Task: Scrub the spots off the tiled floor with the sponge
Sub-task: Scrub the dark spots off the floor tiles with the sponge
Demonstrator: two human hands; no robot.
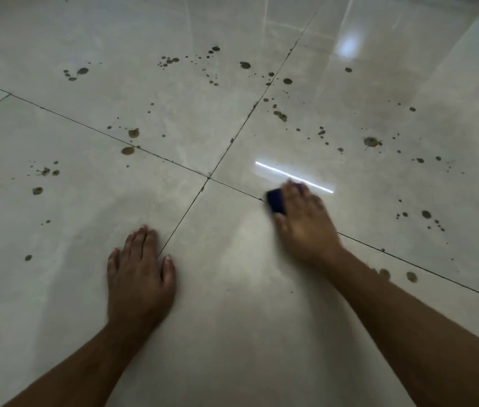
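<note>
Right hand (pixel 305 221) clamped over dark sponge (pixel 275 201), blurred; left hand (pixel 141 274) flat, empty, bracing on glossy tiled floor (pixel 232 333) — could slip, missing far spots (pixel 372 141)

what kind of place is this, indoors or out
Probably indoors, though which room is unclear: a glossy tiled floor of large pale tiles with dark grout lines, and a reflected strip light suggesting a ceiling lamp. Brown spots dot the tiles.
</note>
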